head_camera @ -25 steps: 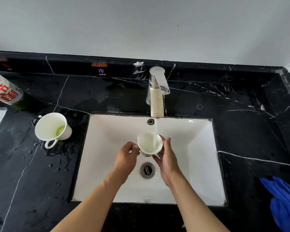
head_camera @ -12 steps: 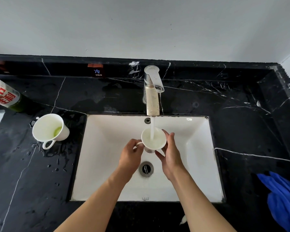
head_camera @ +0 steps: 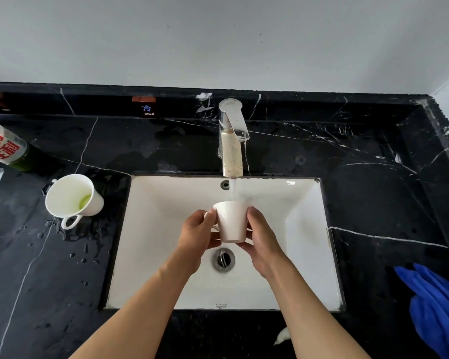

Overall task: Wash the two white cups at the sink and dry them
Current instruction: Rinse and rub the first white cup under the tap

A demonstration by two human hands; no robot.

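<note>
cup (head_camera: 231, 221) has tipped away, mouth toward the stream, gripped between left hand (head_camera: 196, 235) and right hand (head_camera: 263, 239).

- There's a small sign (head_camera: 148, 110) on the black marble backsplash (head_camera: 296, 107), left of the tap: a blue Chinese character "冷" with "COLD" in white capitals under it.
- Far left on the same backsplash, a second small sign (head_camera: 5, 109) with a faint white word, too dim to read.
- Bottle (head_camera: 4, 146) at the left edge of the tabletop: large red Chinese characters on a white label, cut off by the frame, not readable in full.
- Front rim of the white sink (head_camera: 306, 255): a tiny maker's mark (head_camera: 221, 305), too small to make out.
</note>
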